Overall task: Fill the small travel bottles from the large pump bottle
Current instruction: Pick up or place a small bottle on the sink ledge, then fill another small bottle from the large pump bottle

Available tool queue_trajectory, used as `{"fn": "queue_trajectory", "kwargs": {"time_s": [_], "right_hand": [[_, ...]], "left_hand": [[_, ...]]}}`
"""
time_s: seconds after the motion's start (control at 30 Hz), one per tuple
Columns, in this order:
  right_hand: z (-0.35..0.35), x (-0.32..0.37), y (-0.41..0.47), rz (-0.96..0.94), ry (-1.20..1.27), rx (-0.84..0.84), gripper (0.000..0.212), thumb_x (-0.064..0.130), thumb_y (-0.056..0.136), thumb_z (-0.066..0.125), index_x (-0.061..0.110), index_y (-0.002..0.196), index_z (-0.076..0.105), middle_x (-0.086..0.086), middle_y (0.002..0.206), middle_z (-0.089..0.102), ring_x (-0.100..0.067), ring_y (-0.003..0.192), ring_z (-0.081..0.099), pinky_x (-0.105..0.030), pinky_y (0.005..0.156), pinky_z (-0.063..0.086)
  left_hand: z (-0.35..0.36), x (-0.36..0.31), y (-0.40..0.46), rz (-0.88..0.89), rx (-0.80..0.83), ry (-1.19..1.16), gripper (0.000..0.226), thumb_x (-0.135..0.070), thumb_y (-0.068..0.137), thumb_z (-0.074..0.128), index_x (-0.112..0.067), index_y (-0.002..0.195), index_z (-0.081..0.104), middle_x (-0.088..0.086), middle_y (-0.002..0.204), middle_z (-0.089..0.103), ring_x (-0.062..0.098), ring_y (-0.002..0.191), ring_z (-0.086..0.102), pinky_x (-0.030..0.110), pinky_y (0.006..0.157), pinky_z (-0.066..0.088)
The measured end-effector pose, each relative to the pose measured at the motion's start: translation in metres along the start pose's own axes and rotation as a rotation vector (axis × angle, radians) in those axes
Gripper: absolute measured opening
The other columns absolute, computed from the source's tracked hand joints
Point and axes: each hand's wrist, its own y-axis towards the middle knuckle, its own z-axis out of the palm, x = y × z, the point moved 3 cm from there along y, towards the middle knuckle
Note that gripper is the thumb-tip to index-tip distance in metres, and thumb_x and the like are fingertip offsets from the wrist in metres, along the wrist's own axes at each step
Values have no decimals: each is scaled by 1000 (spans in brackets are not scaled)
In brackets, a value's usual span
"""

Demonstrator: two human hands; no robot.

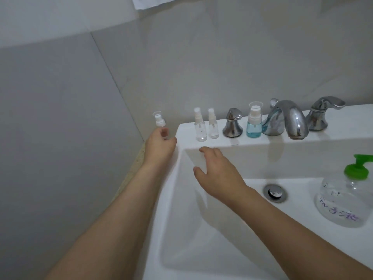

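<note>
- Currently, left hand [160, 143] is raised just off the left edge of the sink [181, 199], fingers curled round a small clear spray bottle [159, 121]; grip closed on the bottle's lower body, white sprayer top and clear cap showing above the fingers.
- Right hand [219, 172] hovers over the basin's back left corner, fingers loosely spread, holding nothing; grip open. Cannot tell whether the fingertips touch the sink wall.
- Two more small clear travel bottles [206, 126] stand upright side by side on the sink's back ledge, left of the left tap handle [232, 123]; both look empty or nearly so.
- Blue-filled spray bottle [254, 122] stands upright on the same ledge, between the left tap handle and the faucet spout [290, 120].
- Right tap handle [321, 114] sits to the right of the spout.
- Large pump bottle [347, 201], clear body with green pump head and handwritten purple characters, stands at the right side of the sink, well apart from both hands; partly cut by the frame edge.
- Drain plug [275, 193] visible in the basin floor, just left of the pump bottle.
- Grey tiled wall [80, 87] behind and left of the sink.
</note>
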Motion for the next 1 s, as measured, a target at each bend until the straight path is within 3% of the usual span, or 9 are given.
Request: {"fn": "queue_trajectory", "kwargs": {"time_s": [0.2,0.27,0.37,0.5,0.6,0.7,0.8,1.0], "right_hand": [[11,39,25,-61,-56,-93,50,24,93,51,14,140,38,-8,135,44,-29,115,50,-40,92,44],[17,40,30,-55,-75,-92,50,23,93,50,14,141,38,-8,135,45,-30,114,51,-40,91,44],[25,39,36,-75,-107,-116,49,22,92,49,13,139,40,-8,131,47,-29,109,52,-40,88,46],[33,39,42,-82,-114,-115,48,25,92,47,15,139,39,-5,129,46,-26,109,51,-38,89,45],[38,38,44,-66,-90,-120,49,25,93,47,16,140,38,-4,131,46,-25,111,50,-37,89,44],[42,34,45,-74,-75,-142,51,26,92,49,15,141,38,-4,132,45,-25,113,49,-36,91,42],[43,33,44,-80,-38,-132,51,25,92,50,16,141,38,-3,133,44,-25,114,49,-37,92,43],[29,24,34,-51,28,-78,50,23,92,51,16,140,39,-4,140,39,-26,117,49,-37,93,42]], "left_hand": [[-5,15,27,-99,-89,-27,36,-20,92,62,-10,126,56,-4,109,54,18,98,53,26,81,38],[-5,21,39,-124,-104,-54,42,-23,92,63,-10,132,53,-2,117,57,19,104,56,28,85,43],[-8,33,61,-143,-158,-93,55,-32,90,68,-11,137,50,4,138,56,23,123,55,34,102,44],[0,42,85,-136,-160,-58,64,-43,89,67,-13,141,45,3,139,54,23,125,54,34,101,43],[12,42,94,-126,-173,-19,55,-48,92,60,-13,133,49,1,121,58,25,113,58,31,88,44],[20,44,99,-125,-174,-16,37,-36,88,64,-14,116,54,-3,99,58,25,98,61,32,81,46],[16,43,98,-97,-195,6,25,-32,88,62,-13,104,58,-2,92,61,27,93,63,34,79,50],[-18,6,63,8,-245,-77,21,-30,85,63,-17,101,57,-12,83,59,19,85,62,31,73,48]]}}
